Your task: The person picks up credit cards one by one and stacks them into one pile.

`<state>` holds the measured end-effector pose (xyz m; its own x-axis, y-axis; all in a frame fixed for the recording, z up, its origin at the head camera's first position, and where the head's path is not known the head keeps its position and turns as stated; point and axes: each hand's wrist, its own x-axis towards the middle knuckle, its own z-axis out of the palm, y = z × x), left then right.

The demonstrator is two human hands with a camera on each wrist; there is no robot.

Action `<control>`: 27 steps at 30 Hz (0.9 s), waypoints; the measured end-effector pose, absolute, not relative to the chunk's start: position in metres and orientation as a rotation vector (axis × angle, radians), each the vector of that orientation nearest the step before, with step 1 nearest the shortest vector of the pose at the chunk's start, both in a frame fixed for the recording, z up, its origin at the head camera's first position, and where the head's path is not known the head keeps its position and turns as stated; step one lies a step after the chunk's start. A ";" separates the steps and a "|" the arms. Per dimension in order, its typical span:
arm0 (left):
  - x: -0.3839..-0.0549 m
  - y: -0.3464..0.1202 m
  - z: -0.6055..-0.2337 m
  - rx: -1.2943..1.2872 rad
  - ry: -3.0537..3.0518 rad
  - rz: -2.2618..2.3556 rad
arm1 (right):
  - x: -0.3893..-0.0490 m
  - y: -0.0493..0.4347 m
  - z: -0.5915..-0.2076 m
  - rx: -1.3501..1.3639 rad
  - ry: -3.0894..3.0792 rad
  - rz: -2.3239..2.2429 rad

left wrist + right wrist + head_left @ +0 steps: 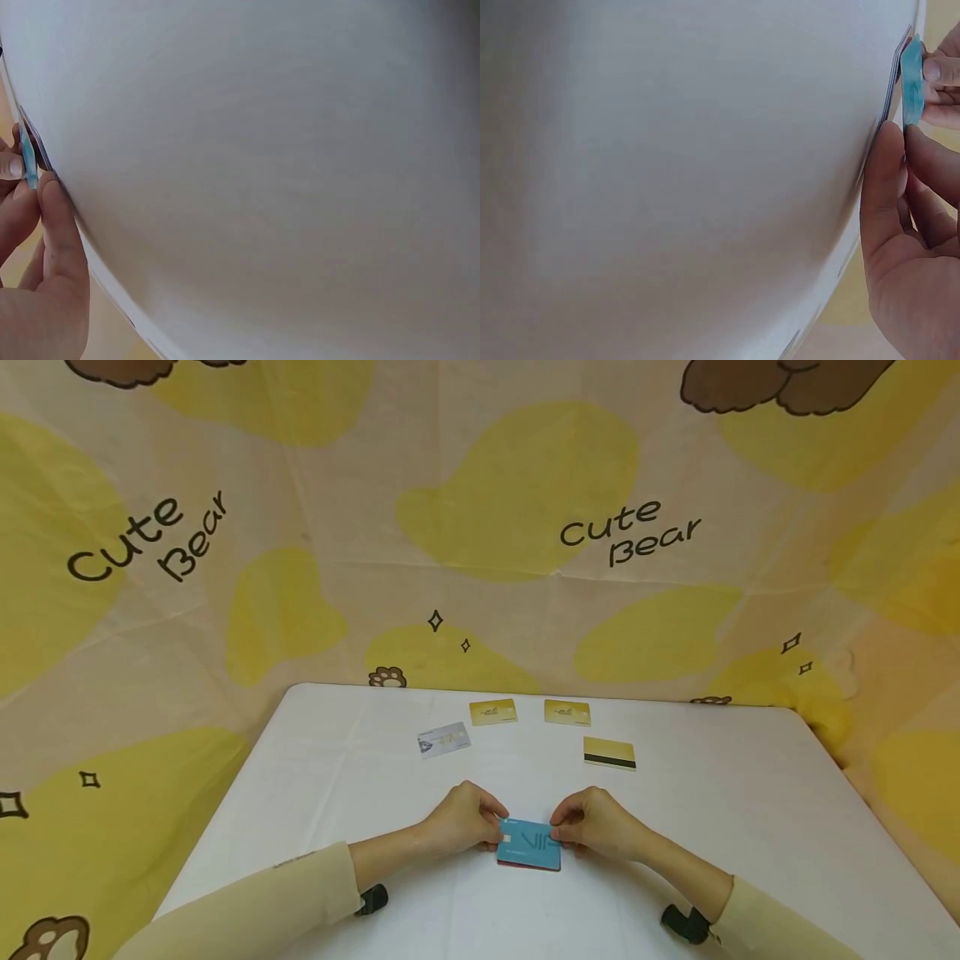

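A light blue card (531, 847) lettered "VIP", with a gold chip, is held between both hands near the middle of the white table. My left hand (463, 820) pinches its left edge, and my right hand (602, 825) pinches the right edge. Beneath the blue card a reddish card edge (517, 864) shows; how many cards lie below cannot be told. Seen nearly edge-on in the right wrist view, the blue card (912, 86) stands slightly apart from dark-edged cards (892, 79) under it. The left wrist view catches the blue card (28, 156) at its far left.
Farther back on the table (360, 785) lie a silver card (444, 740), two gold cards, one left (493, 712) and one right (567, 712), and a gold card with a black stripe (610, 752). A yellow patterned cloth (487, 527) hangs behind the table.
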<state>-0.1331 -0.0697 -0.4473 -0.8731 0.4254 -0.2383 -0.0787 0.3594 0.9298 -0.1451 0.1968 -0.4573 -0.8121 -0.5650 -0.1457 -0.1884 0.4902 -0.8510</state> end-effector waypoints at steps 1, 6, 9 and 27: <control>-0.133 -0.069 -0.448 0.301 2.191 1.521 | -0.145 0.197 -0.457 -0.628 2.335 -1.252; -0.135 -0.069 -0.449 0.323 2.233 1.470 | -0.146 0.197 -0.456 -0.665 2.387 -1.185; -0.135 -0.068 -0.449 0.333 2.243 1.454 | -0.146 0.196 -0.455 -0.685 2.421 -1.142; -0.137 -0.068 -0.450 0.372 2.248 1.404 | -0.149 0.196 -0.455 -0.713 2.403 -1.112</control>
<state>-0.1367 -0.0676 -0.4503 -0.8571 0.4565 -0.2386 -0.0142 0.4420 0.8969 -0.1491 0.1961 -0.4546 -0.7914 -0.5955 -0.1382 -0.2803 0.5543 -0.7837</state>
